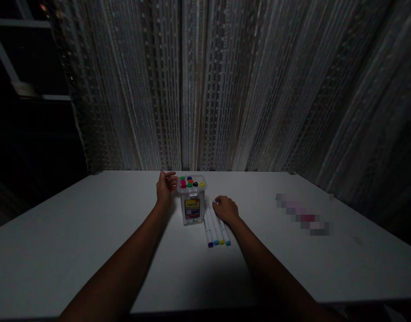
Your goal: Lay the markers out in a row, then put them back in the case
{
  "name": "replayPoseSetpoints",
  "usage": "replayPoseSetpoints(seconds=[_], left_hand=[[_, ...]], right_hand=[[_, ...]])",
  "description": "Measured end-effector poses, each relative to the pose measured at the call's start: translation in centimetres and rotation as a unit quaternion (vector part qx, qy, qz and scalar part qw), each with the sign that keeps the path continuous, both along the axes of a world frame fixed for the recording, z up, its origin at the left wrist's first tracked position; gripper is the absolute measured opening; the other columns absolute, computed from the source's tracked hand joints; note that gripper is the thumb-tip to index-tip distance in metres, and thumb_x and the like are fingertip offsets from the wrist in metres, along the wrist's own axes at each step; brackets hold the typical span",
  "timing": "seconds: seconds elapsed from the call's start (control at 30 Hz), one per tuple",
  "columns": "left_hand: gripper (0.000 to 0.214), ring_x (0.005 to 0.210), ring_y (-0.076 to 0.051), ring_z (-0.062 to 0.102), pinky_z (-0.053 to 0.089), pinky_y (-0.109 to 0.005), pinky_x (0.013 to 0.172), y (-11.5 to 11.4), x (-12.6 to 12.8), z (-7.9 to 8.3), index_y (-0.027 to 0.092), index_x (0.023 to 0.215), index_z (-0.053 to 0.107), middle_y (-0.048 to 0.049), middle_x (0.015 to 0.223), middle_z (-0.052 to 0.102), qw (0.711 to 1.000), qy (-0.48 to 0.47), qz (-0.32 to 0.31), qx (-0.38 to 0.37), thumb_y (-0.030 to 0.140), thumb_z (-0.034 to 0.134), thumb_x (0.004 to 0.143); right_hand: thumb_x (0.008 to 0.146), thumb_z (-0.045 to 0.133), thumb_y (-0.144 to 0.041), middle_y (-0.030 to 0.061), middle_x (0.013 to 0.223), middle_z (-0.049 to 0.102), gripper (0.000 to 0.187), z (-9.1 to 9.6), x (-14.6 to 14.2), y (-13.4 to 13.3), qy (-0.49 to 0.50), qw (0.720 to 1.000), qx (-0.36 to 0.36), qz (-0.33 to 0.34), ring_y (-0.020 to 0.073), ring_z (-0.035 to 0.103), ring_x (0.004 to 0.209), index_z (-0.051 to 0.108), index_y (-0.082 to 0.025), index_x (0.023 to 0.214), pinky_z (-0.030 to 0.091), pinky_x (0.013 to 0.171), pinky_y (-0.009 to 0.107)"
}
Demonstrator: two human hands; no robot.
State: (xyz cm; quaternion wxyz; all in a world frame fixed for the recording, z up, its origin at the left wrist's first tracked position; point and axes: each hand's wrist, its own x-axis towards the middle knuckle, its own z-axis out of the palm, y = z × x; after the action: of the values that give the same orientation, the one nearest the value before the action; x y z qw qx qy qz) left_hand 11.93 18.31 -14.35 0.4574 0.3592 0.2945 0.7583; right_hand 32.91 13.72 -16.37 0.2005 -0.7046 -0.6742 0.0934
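A clear plastic marker box (192,206) stands upright on the white table (91,232), with several markers inside showing coloured caps (189,182). My left hand (165,187) rests against the box's left side, fingers curled round it. Several white markers (216,230) lie side by side on the table just right of the box, coloured ends toward me. My right hand (225,209) lies over their far ends, fingers bent down on them.
A blurred, pixelated patch (304,213) sits on the table at the right. A pale patterned curtain (225,89) hangs behind the table's far edge. A dark window is at the far left.
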Motion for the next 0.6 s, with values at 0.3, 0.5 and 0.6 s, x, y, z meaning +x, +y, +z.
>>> replayPoseSetpoints(seconds=[0.3,0.5,0.6], left_hand=[[0.048,0.045,-0.014,0.058,0.044,-0.025,0.047,0.9,2.1,0.7,0.016,0.073,0.059,0.0006,0.052,0.060,0.995,-0.057,-0.053,-0.057,0.063,0.056,0.069],[0.028,0.049,-0.013,0.056,0.041,-0.023,0.048,-0.2,1.3,0.2,0.016,0.064,0.059,0.0017,0.054,0.058,0.998,-0.005,-0.042,-0.056,0.044,0.059,0.066],[0.014,0.041,-0.008,0.044,0.029,-0.019,0.040,-1.8,0.5,-0.3,0.016,0.049,0.052,0.0047,0.046,0.050,0.997,0.053,-0.021,-0.045,0.022,0.062,0.057]], right_hand=[[0.083,0.051,-0.031,0.0071,0.106,0.067,0.029,0.1,0.0,-0.1,0.003,1.000,-0.001,-0.001,0.0219,0.062,0.097,0.066,-0.020,0.105,0.044,0.079,0.029],[0.084,0.050,-0.033,0.0077,0.105,0.067,0.030,0.1,0.0,-0.2,0.001,1.000,-0.006,0.001,0.0217,0.062,0.096,0.066,-0.019,0.106,0.044,0.077,0.028],[0.084,0.050,-0.033,0.0077,0.106,0.067,0.030,0.2,0.0,-0.2,0.002,1.000,-0.004,0.004,0.0220,0.061,0.097,0.065,-0.019,0.105,0.044,0.077,0.028]])
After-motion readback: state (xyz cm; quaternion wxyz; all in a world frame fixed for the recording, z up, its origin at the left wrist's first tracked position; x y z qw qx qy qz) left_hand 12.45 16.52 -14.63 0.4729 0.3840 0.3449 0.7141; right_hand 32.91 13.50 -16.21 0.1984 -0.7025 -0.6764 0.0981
